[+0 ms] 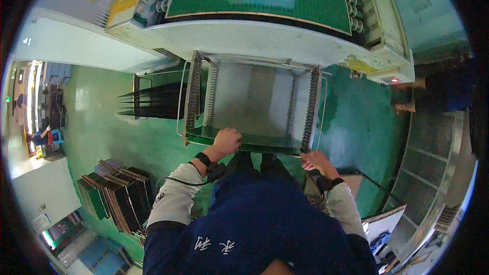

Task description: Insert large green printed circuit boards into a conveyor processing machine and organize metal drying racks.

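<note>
A metal rack (318, 107) with slotted side walls stands upright in front of me. Thin green panels (270, 145) sit in the slots at its near end. My left hand (224, 143) is closed, its fingers curled over the top edge of a green panel, left of the middle. At the near right corner of the rack is my right hand (317, 162), fingers pressed together. What those fingers pinch, the rack's rim or a panel's corner, is too small to make out.
Beyond the rack is a pale machine (244, 35) with rollers, carrying a large green panel (204, 0). Dark panels (158, 101) stand in a rack to the left. More stacked panels (119, 193) are at lower left. A metal frame (430, 155) stands at right, near another person's arm (407, 107).
</note>
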`<state>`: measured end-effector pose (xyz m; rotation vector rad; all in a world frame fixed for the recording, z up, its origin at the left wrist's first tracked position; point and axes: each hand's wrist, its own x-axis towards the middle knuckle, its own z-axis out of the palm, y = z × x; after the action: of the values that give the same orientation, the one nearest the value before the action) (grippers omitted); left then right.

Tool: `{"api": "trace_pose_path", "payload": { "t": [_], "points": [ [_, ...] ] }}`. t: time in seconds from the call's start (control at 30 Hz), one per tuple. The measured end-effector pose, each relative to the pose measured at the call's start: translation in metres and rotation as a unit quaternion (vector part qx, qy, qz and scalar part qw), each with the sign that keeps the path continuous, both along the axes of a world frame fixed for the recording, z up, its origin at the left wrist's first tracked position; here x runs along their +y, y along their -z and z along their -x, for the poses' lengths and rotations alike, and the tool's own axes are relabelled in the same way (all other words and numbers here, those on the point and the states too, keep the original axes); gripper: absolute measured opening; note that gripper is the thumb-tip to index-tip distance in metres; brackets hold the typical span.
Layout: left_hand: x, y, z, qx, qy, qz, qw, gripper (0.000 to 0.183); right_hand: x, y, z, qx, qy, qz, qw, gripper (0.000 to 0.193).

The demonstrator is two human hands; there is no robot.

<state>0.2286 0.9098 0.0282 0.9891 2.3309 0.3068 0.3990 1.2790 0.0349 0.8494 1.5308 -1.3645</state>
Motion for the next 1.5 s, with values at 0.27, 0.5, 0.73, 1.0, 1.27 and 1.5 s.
{"api": "trace_pose_path", "payload": {
  "t": [0.27, 0.5, 0.73, 1.0, 1.27, 1.5],
  "points": [
    [0.011, 0.002, 0.000, 0.017, 0.065, 0.062, 0.996, 0.013, 0.004, -0.006, 0.004, 0.007, 0.005, 0.012, 1.000, 0.041],
    [0.013, -0.063, 0.011, 0.046, 0.074, -0.002, 0.996, 0.012, 0.009, 0.002, 0.004, -0.006, -0.007, 0.035, 0.999, 0.040],
    [0.014, -0.149, 0.020, 0.082, 0.114, -0.017, 0.990, 0.012, 0.016, 0.001, -0.002, 0.037, -0.007, 0.049, 0.998, 0.041],
    [-0.005, -0.232, 0.063, 0.017, -0.217, -0.289, 0.932, 0.016, 0.014, -0.007, 0.001, 0.007, -0.015, 0.054, 0.998, 0.044],
    [0.014, -0.199, 0.066, -0.334, -0.450, -0.599, 0.573, 0.026, 0.010, 0.000, -0.005, 0.016, 0.048, 0.042, 0.998, 0.037],
    [0.042, -0.158, 0.064, -0.391, -0.456, -0.578, 0.553, 0.026, 0.016, 0.022, -0.008, -0.006, 0.030, 0.085, 0.996, 0.038]
  ]
}}
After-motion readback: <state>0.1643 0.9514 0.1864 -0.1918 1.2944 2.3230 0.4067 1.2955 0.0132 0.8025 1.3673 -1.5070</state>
